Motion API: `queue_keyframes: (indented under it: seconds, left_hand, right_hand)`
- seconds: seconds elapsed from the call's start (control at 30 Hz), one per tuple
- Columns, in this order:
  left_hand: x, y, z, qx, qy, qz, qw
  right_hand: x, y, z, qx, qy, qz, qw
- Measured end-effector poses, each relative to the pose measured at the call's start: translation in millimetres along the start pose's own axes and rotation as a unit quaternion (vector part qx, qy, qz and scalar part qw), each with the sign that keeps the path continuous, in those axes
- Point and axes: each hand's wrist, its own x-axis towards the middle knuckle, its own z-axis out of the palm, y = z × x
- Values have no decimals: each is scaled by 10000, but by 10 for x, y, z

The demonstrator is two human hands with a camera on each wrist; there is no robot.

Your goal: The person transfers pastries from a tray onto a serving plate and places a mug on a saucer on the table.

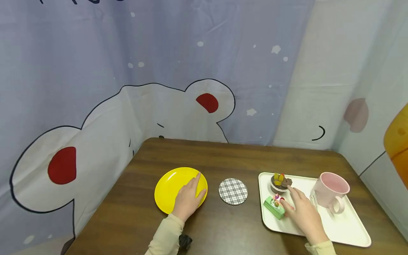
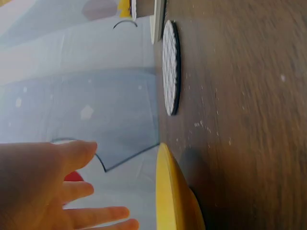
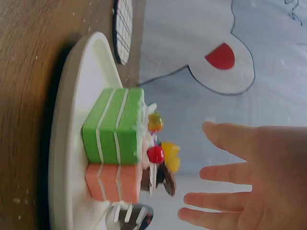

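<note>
Head view shows the green cake (image 1: 273, 208) at left on the tray (image 1: 344, 230), beside the cupcake (image 1: 278, 188). Right hand (image 1: 304, 215) above has fingers apart; lowered carelessly, they could topple the cupcake. Left hand (image 1: 186, 200), fingers also apart, is over the yellow plate (image 1: 169, 184).

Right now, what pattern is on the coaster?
The coaster is white with dark crisscross lines, clearest in the head view.

No legible text, label, brand or number found. On the backdrop cloth (image 1: 165, 46), high up towards its left side, stand dark strokes (image 1: 94, 1) — cut off by the head view's top edge, unreadable. The right wrist view shows thin black squiggles (image 3: 293, 10) on cloth — lettering or drawing, undetermined.
</note>
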Motion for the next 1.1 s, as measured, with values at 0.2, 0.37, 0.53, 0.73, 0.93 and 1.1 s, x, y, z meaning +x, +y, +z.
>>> queue_keyframes:
  seconds: [0.2, 0.37, 0.53, 0.73, 0.93, 1.1]
  left_hand:
    - [-4, -167, -64, -311, 453, -598, 9967]
    - [-29, -400, -145, -412, 723, -1135, 9901]
    - [-56, -628, -176, -454, 501, -1611, 9846]
    - [-24, -784, -190, -718, 468, -1765, 9806]
    - [-22, -916, -213, -913, 455, -1993, 9746]
    - [-30, -1008, -208, -1031, 381, -2116, 9712]
  right_hand:
    - [-108, 163, -50, -130, 219, 356, 9990]
    - [-193, 378, -71, -213, 8, 680, 9975]
    - [-252, 522, -76, -139, -240, 815, 9963]
    - [-253, 605, -27, -44, -346, 710, 9969]
    - [-242, 662, 16, -31, -699, 820, 9942]
    - [-240, 702, 43, -26, -835, 885, 9926]
